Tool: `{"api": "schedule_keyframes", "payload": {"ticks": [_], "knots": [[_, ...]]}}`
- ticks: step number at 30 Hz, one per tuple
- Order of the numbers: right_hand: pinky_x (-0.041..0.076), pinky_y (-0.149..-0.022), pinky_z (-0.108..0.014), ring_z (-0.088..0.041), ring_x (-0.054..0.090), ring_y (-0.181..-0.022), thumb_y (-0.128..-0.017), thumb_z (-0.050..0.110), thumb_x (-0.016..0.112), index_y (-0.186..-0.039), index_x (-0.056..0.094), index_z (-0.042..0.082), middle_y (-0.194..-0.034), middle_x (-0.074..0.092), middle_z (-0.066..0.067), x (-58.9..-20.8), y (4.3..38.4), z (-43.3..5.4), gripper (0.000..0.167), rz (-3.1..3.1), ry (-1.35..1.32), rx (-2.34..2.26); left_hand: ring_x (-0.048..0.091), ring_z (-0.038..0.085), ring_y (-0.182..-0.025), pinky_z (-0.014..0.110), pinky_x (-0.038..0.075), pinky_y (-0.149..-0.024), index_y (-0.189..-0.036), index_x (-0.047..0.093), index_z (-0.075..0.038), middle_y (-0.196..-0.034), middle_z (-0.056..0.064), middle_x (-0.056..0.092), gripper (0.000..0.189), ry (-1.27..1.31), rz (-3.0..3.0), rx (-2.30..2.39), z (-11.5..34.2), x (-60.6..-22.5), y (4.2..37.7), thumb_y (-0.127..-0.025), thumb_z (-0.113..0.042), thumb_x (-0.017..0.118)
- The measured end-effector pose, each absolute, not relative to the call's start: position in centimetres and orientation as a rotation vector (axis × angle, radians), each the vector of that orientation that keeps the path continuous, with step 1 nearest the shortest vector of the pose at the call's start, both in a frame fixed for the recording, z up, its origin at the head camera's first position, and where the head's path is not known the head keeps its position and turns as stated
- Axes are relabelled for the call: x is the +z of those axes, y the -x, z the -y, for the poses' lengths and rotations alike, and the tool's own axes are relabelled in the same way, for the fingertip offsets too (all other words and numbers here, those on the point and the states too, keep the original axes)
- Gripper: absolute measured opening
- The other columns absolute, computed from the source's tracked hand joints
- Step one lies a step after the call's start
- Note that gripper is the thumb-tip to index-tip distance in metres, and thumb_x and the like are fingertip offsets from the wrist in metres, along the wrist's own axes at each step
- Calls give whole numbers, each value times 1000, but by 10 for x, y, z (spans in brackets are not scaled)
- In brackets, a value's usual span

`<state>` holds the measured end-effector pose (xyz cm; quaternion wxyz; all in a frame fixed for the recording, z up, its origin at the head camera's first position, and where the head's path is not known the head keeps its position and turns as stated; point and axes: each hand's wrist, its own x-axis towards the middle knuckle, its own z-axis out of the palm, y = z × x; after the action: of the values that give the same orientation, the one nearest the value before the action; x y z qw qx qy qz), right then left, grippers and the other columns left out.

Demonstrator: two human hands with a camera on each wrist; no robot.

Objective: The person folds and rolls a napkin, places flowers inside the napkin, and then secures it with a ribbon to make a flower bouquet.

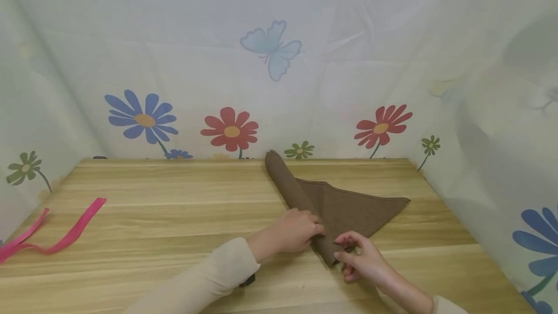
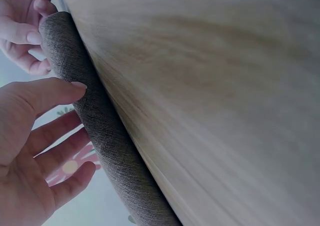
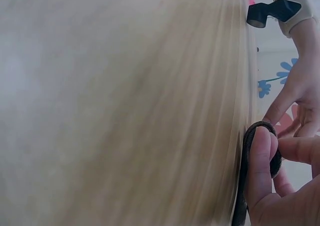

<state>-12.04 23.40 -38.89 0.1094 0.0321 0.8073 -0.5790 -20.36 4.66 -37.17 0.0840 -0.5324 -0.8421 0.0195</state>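
A brown cloth (image 1: 348,207) with stitched edges lies on the table, partly rolled into a long tube (image 2: 100,121). Its flat part spreads to the right and tapers to a point. My left hand (image 1: 298,230) holds the roll along its nearer half; in the left wrist view the thumb lies on one side and the fingers are bent toward the other. At the near end my right hand (image 1: 359,258) pinches the roll. The right wrist view shows the right thumb (image 3: 260,161) against the coiled end (image 3: 262,126).
A pink ribbon (image 1: 74,234) lies in loose curves at the table's left side. The wood-grained table (image 1: 174,193) meets a hanging sheet (image 1: 187,52) printed with flowers and butterflies at its back edge. A black device (image 3: 275,11) sits on the left wrist.
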Motion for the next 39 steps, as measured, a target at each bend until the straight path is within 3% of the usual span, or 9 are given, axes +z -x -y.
{"api": "schedule_keyframes", "payload": {"ticks": [20, 28, 33, 39], "knots": [[52, -53, -34, -15, 55, -55, -81, 12, 65, -114, 47, -3, -110, 44, -18, -395, 119, -241, 40, -2336, -86, -1690, 58, 8, -82, 25, 43, -61, -102, 66, -31, -89, -11, 64, 33, 1586, 2515, 123, -59, -378, 207, -76, -10, 67], [52, -53, -34, -13, 55, -55, -83, 15, 62, -116, 45, -5, -110, 47, -16, -395, 118, -243, 41, -2296, -50, -1721, 57, 4, -62, 20, 41, -50, -92, 70, -34, -79, -13, 66, 29, 1563, 2440, 193, -63, -377, 209, -74, -11, 68], [52, -52, -32, -12, 54, -55, -83, 13, 61, -114, 46, -5, -108, 48, -15, -393, 118, -244, 39, -2303, 2, -1709, 51, 3, -57, 19, 41, -49, -89, 71, -30, -80, -12, 67, 26, 1573, 2521, 197, -65, -369, 202, -71, -11, 70], [52, -52, -31, -12, 54, -56, -85, 15, 61, -115, 47, -5, -107, 48, -15, -391, 117, -250, 39, -2280, 87, -1669, 39, 5, -53, 19, 35, -44, -74, 67, -25, -67, -11, 57, 15, 1586, 2621, 203, -66, -360, 192, -65, -14, 73]]}}
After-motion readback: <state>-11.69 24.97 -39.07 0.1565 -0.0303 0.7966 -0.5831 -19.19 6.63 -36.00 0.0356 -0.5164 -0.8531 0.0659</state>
